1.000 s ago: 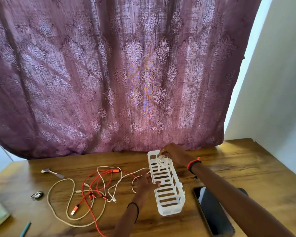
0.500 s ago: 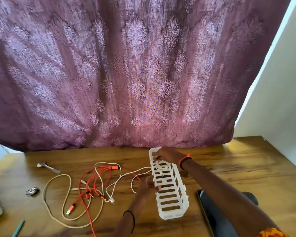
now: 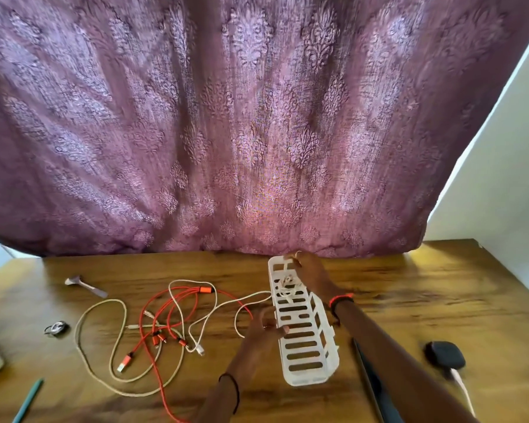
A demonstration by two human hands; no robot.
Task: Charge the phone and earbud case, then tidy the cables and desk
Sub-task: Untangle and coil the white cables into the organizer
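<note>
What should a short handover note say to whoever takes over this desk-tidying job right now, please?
Left hand grips the white basket by its left wall. Right hand is at the basket's far end, over a coiled white cable inside; its grip is unclear.
Earbud case lies at right with a white lead running from it. Phone is mostly hidden under the right arm; charging cannot be told.
Done: one cable coiled in the basket.
Left: red cables and a beige cable lie tangled on the desk; coil and stow them.
</note>
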